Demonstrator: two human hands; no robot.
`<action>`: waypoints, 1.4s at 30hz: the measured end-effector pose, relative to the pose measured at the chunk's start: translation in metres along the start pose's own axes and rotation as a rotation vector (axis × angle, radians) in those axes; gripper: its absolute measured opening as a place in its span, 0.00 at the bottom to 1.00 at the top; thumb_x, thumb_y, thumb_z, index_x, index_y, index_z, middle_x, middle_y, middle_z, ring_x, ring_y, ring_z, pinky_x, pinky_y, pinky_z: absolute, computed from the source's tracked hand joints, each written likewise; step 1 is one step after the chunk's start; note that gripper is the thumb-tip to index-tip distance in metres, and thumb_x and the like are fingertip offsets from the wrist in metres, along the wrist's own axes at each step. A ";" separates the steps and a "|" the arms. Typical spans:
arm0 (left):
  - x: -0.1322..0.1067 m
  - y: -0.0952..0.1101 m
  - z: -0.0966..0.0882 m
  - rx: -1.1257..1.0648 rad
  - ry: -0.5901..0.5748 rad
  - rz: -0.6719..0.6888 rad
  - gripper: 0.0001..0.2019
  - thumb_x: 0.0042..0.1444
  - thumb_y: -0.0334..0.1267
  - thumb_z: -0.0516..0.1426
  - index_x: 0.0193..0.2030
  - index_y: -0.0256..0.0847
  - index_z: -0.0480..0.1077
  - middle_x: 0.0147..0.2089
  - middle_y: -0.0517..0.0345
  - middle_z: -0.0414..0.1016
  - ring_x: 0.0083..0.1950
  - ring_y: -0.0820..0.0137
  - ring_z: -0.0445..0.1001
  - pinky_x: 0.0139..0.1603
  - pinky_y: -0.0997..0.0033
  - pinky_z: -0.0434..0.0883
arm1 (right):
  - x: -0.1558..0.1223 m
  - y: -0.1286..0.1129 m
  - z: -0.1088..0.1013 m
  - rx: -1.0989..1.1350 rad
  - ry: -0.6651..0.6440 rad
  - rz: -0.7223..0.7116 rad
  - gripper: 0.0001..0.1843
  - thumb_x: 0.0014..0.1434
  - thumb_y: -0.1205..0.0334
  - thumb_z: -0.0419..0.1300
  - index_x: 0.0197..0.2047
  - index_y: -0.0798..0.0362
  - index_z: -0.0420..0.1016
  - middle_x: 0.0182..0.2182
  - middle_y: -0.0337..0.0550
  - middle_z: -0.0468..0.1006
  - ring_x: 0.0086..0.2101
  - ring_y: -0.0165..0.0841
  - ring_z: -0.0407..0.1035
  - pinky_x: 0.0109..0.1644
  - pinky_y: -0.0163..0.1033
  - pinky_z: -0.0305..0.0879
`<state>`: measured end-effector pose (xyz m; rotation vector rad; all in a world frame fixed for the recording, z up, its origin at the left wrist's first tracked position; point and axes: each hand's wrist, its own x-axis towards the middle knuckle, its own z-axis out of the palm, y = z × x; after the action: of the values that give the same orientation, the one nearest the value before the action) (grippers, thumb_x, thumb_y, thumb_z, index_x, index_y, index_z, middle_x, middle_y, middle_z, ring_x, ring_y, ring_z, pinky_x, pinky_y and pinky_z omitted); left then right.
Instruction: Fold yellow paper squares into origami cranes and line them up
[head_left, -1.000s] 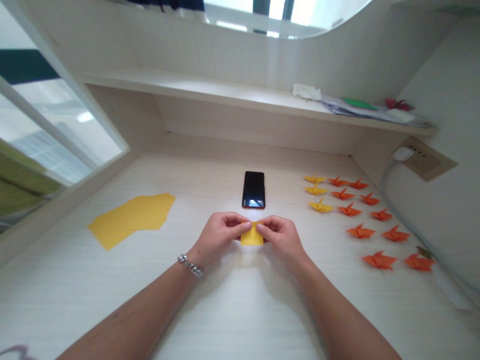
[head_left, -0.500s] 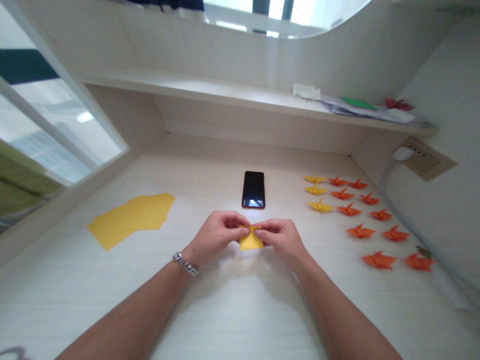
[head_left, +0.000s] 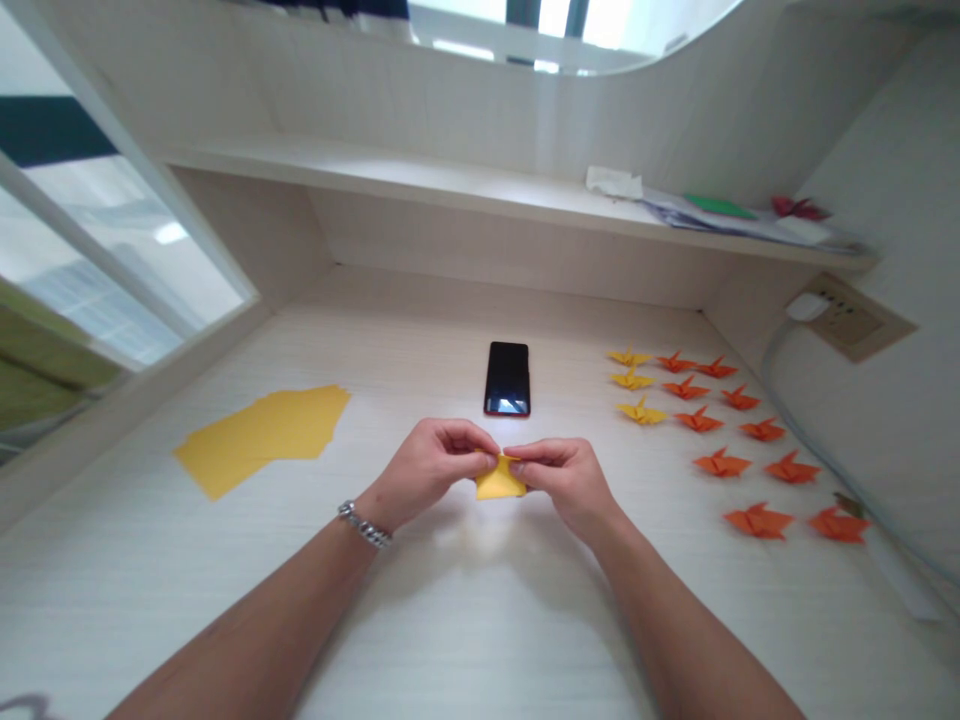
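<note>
A small folded piece of yellow paper (head_left: 501,483) is pinched between my two hands, just above the desk. My left hand (head_left: 439,465) grips its upper left part between thumb and fingers, with a chain bracelet on that wrist. On the upper right side my right hand (head_left: 562,472) holds the same paper, thumb on the near face. The fingertips behind the paper are hidden. Beyond the hands lies a black phone (head_left: 507,380), flat on the desk.
Fanned yellow sheets (head_left: 262,435) lie at the left. Several yellow paper cranes (head_left: 641,412) and orange paper cranes (head_left: 721,463) stand in rows at the right. A cable (head_left: 795,420) runs from the wall socket (head_left: 855,318). A shelf (head_left: 450,192) with papers spans the back.
The folded paper has tilted slightly and moved a little to the left. My left hand has shifted slightly up and left with it; the right hand has barely moved.
</note>
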<state>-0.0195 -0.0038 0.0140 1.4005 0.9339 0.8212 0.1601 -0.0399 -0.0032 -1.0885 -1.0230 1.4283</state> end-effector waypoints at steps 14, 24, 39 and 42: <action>0.001 -0.006 -0.005 -0.023 -0.023 0.041 0.04 0.46 0.31 0.62 0.31 0.36 0.77 0.32 0.55 0.77 0.33 0.71 0.74 0.34 0.75 0.72 | 0.000 0.001 0.001 0.002 -0.004 -0.025 0.09 0.39 0.65 0.69 0.29 0.53 0.83 0.24 0.44 0.80 0.24 0.32 0.71 0.31 0.39 0.70; 0.000 -0.003 -0.005 0.114 -0.055 0.082 0.06 0.48 0.36 0.62 0.31 0.36 0.78 0.33 0.52 0.79 0.34 0.69 0.76 0.35 0.73 0.73 | -0.001 -0.006 -0.005 0.106 -0.133 0.171 0.17 0.48 0.51 0.66 0.34 0.57 0.81 0.28 0.47 0.79 0.29 0.33 0.73 0.32 0.38 0.70; 0.002 -0.002 -0.002 -0.038 -0.124 -0.059 0.07 0.50 0.33 0.60 0.36 0.35 0.75 0.34 0.52 0.79 0.35 0.68 0.77 0.38 0.69 0.75 | 0.002 0.002 -0.006 -0.086 -0.036 0.103 0.16 0.40 0.56 0.70 0.32 0.57 0.82 0.26 0.47 0.80 0.27 0.35 0.73 0.31 0.39 0.68; 0.002 -0.004 -0.001 -0.108 -0.130 -0.077 0.08 0.51 0.34 0.59 0.38 0.35 0.74 0.36 0.51 0.79 0.36 0.68 0.78 0.39 0.67 0.76 | 0.003 0.002 -0.007 -0.074 -0.033 0.106 0.16 0.40 0.57 0.70 0.32 0.57 0.82 0.27 0.48 0.81 0.27 0.35 0.73 0.32 0.40 0.69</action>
<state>-0.0202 -0.0014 0.0104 1.3004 0.8257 0.7044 0.1663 -0.0374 -0.0066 -1.1917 -1.0626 1.5078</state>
